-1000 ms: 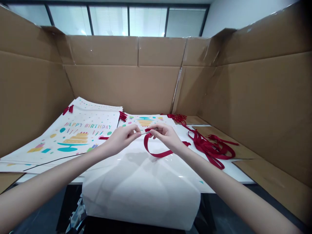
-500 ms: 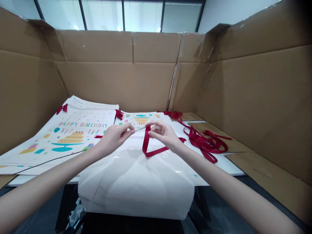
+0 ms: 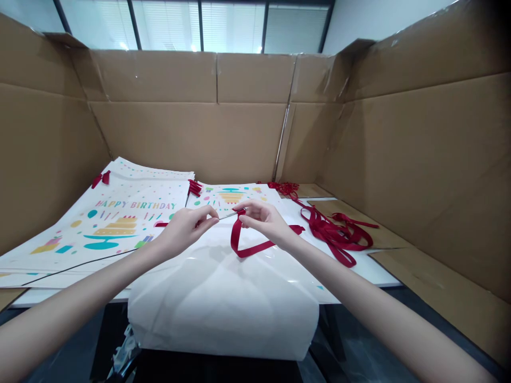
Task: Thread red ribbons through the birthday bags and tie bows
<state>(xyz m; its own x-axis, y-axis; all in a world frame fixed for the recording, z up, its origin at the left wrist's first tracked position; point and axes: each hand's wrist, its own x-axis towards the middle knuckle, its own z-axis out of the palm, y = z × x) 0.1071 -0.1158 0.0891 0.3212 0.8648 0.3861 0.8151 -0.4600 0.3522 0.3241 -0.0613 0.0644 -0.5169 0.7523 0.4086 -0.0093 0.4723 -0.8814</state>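
My left hand point(image 3: 190, 226) pinches one end of a thin metal rod point(image 3: 229, 215); its exact kind is too small to tell. At the rod's other end, the fingers of my right hand point(image 3: 263, 219) are closed on the end of a red ribbon point(image 3: 236, 239). From those fingers the ribbon hangs down in a loop, bends, and passes behind my right wrist. Its far part shows as a red piece beside the wrist. Under both hands lies a glossy white bag or sheet point(image 3: 223, 303), whose near end droops over the table edge.
Printed "Happy Birthday" sheets or bags point(image 3: 120, 213) with red ribbon ends are stacked at left. A tangle of red ribbon point(image 3: 339, 234) lies at right, and thin red cord point(image 3: 285, 189) behind. Cardboard walls point(image 3: 179, 127) surround the table. A dark string point(image 3: 80, 264) crosses the stack.
The ribbon's top end has folded in closer to my right fingers, and its loop looks rounder. Both hands are slightly lower; the left still holds the rod.
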